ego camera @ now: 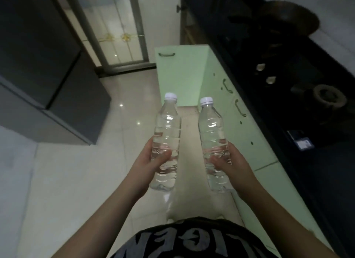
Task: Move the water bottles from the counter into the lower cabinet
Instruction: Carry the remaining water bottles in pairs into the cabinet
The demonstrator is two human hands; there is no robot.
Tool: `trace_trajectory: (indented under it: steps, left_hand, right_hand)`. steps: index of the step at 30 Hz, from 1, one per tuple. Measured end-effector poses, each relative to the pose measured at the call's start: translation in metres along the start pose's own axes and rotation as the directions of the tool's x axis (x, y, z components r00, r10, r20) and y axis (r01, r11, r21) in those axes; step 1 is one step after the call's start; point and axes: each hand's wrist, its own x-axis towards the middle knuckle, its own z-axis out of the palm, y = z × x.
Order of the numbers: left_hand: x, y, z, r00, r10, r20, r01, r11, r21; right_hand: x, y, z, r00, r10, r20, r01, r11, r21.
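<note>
Glossy pale tile floor (76, 181). Black counter (288, 85) at right, flat green cabinet door (178, 75) swung open below it. Left hand (148, 161) wraps the left bottle (167, 134); right hand (233, 162) wraps the right bottle (213, 136). Both clear ribbed plastic, white caps, held off the counter, beside the door.

One wide-angle camera, worn on the head, looks forward and steeply down over the person's chest and forearms. It sits close to both hands, with the floor (76, 181) below, the green cabinet fronts (236, 127) running along the right, and what seems a dark stovetop (288, 75) at the upper right.
</note>
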Motion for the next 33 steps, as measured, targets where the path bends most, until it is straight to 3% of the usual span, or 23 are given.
trace_trajectory:
  steps: [7, 14, 21, 27, 33]
  left_hand:
    - [-0.001, 0.029, -0.060, 0.986, 0.028, -0.164, -0.051, 0.989, -0.137]
    - [0.056, 0.055, -0.095, 0.968, 0.041, -0.246, -0.077, 0.988, -0.136]
    - [0.124, 0.089, -0.116, 0.948, -0.021, -0.317, -0.033, 0.986, -0.165]
    - [0.163, 0.106, -0.143, 0.927, -0.032, -0.373, -0.068, 0.965, -0.252]
    - [0.204, 0.122, -0.191, 0.916, -0.002, -0.402, -0.101, 0.967, -0.233]
  right_hand:
    - [0.061, -0.037, 0.059, 0.980, -0.084, 0.181, 0.092, 0.995, -0.035]
    - [0.149, -0.055, 0.091, 0.953, -0.121, 0.278, 0.129, 0.992, -0.013]
    - [0.244, -0.086, 0.114, 0.922, -0.097, 0.374, 0.100, 0.995, 0.013]
    - [0.306, -0.112, 0.144, 0.875, -0.080, 0.478, 0.110, 0.993, -0.035]
    - [0.366, -0.127, 0.196, 0.852, -0.034, 0.522, 0.045, 0.999, -0.008]
